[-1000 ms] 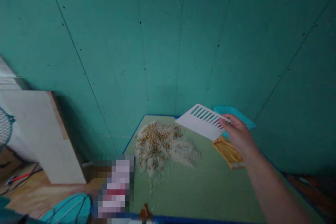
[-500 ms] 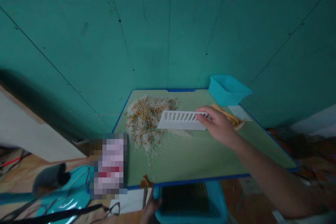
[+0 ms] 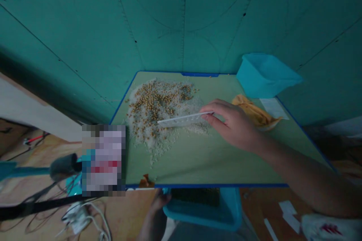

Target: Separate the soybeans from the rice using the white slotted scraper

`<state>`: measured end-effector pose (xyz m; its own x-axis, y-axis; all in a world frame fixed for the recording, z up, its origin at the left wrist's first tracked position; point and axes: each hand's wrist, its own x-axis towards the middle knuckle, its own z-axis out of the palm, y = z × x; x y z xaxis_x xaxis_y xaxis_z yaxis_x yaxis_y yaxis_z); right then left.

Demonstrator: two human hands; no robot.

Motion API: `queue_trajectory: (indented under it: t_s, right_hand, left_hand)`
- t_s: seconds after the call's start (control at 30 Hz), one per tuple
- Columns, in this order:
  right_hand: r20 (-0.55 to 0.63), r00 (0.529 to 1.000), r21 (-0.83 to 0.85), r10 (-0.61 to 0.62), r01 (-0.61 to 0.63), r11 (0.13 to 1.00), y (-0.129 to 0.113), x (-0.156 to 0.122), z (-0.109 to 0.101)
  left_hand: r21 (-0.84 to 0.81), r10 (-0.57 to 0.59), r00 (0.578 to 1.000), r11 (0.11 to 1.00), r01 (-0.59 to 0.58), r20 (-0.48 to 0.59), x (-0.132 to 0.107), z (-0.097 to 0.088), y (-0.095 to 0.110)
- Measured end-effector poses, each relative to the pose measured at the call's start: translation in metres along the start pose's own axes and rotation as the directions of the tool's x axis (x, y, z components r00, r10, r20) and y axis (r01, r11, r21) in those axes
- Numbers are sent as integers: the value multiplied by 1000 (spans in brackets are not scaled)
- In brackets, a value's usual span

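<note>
Above green blue-edged desk [image 3: 226, 165], right hand [image 3: 230, 121] pinches white slotted plastic scraper [image 3: 181, 120] over heap of white grains and yellow beans [image 3: 152, 105]; below, left hand [image 3: 161, 200] at rim of blue plastic tub [image 3: 205, 214], grip unclear.

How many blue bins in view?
2. The upper bin sits at the table's far right corner; the lower bin is below its near edge, at the left hand, partly hidden. Others may be hidden under there.

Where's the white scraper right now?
In the head view, the white scraper is mid-picture, held in the right hand, its left end over the pile of grains.
</note>
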<state>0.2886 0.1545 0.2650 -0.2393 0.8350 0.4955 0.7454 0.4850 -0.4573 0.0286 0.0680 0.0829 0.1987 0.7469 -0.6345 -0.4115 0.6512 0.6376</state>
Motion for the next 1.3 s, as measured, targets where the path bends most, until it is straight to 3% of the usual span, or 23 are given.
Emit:
queue_trajectory:
  t_s: [0.07, 0.13, 0.33, 0.5, 0.73, 0.9, 1.13, 1.3]
  right_hand:
    - [20, 1000, -4, -6, 6, 1000, -2, -6, -4]
    - [32, 999, -8, -7, 7, 1000, -4, -12, -9]
    - [-6, 1000, -67, -3, 3, 998, -6, -26, -21]
    - [-82, 997, -86, 11, -18, 996, -3, -32, -17]
    - [-71, 997, -91, 40, -47, 995, -7, -48, -13]
    - [-74, 995, -55, 74, -78, 995, -11, -59, -19]
    - [-152, 979, -74, 137, -150, 986, -2, -52, -13]
    - [-126, 986, -53, 105, -112, 992, -1, -46, -2]
  left_hand:
    - [-40, -37, 990, 998, 43, 134, -9, 11, 7]
    - [-59, -49, 981, 996, 61, 185, -12, 16, 12]
    - [-79, -57, 991, 995, 67, 120, -14, 20, 17]
    - [-83, -44, 991, 995, 55, 127, -16, 22, 19]
    - [-88, -26, 985, 995, 41, 169, -17, 19, 16]
    - [-122, -37, 993, 991, 51, 111, -18, 12, 10]
    - [-132, -27, 994, 990, 41, 106, -6, 1, 1]
    - [-117, -25, 996, 993, 35, 88, -6, 0, 2]
